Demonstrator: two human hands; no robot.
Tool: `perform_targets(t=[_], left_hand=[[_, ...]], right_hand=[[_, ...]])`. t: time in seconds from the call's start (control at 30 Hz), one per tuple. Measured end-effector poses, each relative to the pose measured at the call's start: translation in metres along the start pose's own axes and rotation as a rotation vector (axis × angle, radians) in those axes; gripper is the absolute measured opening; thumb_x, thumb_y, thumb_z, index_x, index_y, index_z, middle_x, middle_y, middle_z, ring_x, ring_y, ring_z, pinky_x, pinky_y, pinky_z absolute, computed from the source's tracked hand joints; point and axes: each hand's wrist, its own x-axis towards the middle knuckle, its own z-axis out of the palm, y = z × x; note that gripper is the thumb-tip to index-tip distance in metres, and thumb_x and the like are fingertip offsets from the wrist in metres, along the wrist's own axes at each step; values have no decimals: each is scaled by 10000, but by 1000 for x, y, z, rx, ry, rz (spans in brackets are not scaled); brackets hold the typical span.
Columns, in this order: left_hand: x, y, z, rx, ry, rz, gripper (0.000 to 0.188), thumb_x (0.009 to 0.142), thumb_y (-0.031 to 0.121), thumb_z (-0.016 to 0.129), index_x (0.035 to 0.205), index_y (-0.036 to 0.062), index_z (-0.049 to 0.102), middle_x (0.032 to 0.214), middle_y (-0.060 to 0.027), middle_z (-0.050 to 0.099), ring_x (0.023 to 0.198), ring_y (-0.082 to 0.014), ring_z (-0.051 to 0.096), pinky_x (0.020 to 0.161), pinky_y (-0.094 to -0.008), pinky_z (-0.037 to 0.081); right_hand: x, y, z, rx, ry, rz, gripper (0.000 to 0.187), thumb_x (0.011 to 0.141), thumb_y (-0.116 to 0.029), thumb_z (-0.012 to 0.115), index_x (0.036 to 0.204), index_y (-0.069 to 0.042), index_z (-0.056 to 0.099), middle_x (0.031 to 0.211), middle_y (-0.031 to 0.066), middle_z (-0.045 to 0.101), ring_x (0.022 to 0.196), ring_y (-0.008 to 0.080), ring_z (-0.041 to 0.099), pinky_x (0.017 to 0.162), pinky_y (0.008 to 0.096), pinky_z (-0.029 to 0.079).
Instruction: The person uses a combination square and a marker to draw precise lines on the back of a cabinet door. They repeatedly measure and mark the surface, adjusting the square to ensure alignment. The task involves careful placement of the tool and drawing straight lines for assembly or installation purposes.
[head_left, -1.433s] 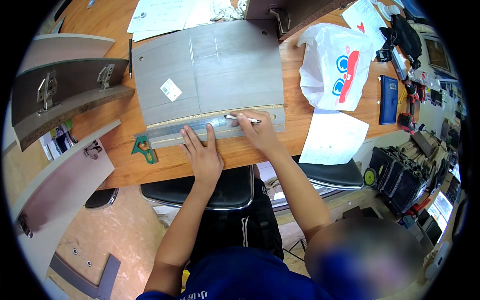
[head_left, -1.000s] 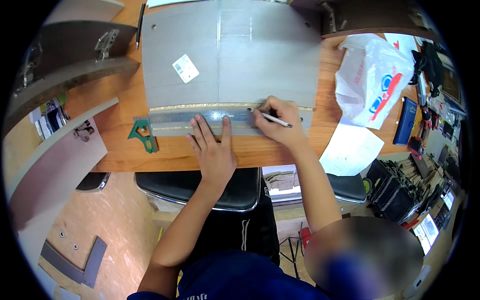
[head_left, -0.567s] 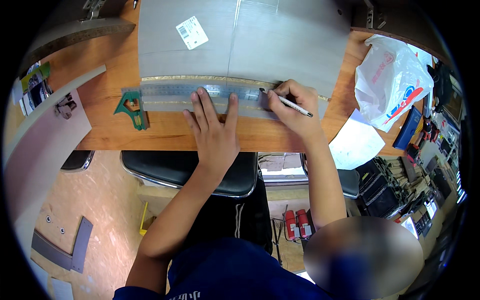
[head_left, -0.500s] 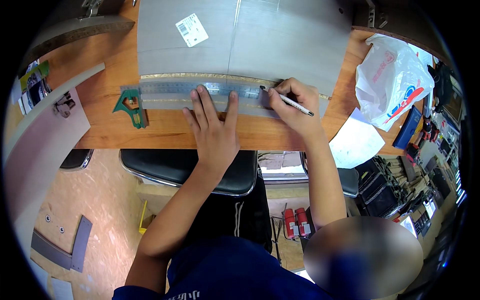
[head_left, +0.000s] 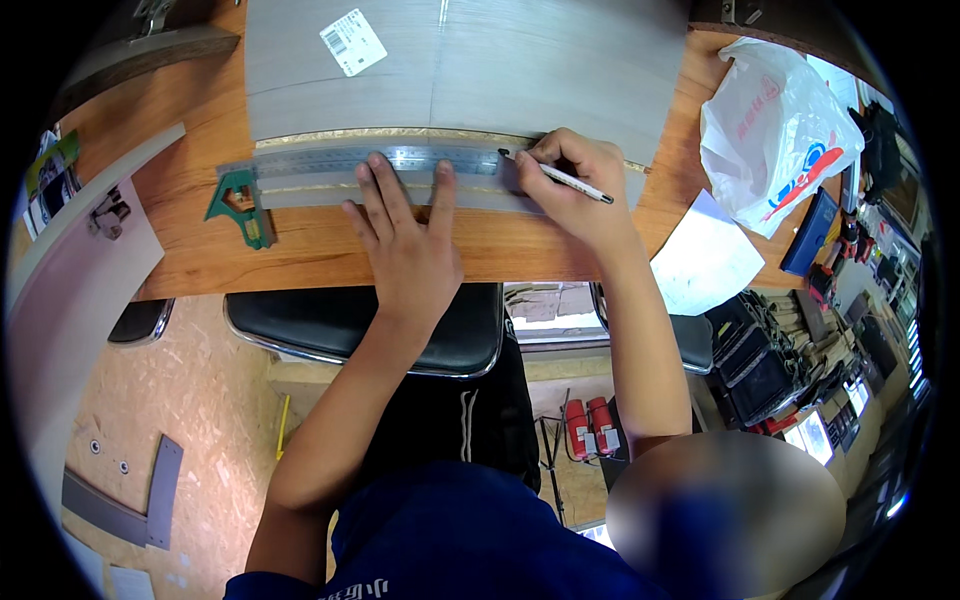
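My left hand lies with fingers spread over the steel blade of a combination square. Its fingertips press the blade onto a narrow grey strip of board. The square's green head sits at the blade's left end, beyond the strip's left edge. In my right hand is a slim white pen, held in a pinch. The pen's dark tip points left, at the right end of the blade. Whether it touches the strip I cannot tell.
A large grey panel with a white barcode label lies beyond the strip on the wooden table. To the right are a white plastic bag, a paper sheet and a blue booklet. A black chair stands below the table edge.
The whole view has shifted, so the table's things appear higher and further left. Both hands, the pen and the square keep about the same places relative to the strip.
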Motion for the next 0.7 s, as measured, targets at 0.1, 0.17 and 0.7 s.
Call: perform_targets(t=[0.1, 0.17, 0.7], left_hand=[[0, 0, 0, 9, -1, 3, 874, 810, 73, 635, 1623, 195, 340, 1639, -424, 49, 1523, -620, 79, 1160, -769, 158], [1, 0, 0, 4, 15, 8, 873, 811, 74, 634, 1624, 195, 339, 1641, -421, 53, 1524, -618, 79, 1161, -767, 161], [-1, -1, 2, 33, 30, 11, 875, 803, 74, 631, 1623, 192, 350, 1642, -413, 77, 1520, -625, 91, 1151, -765, 194]], right_hand=[[-1, -1, 0, 15, 24, 7, 248, 843, -122, 807, 727, -21, 614, 612, 80, 624, 518, 141, 550, 508, 285, 441], [0, -3, 0, 19, 10, 10, 248, 845, -128, 807, 728, -19, 616, 614, 84, 626, 518, 143, 552, 508, 287, 442], [-1, 2, -2, 4, -41, -34, 229, 882, -103, 795, 760, -9, 625, 667, 49, 684, 586, 81, 581, 551, 250, 473]])
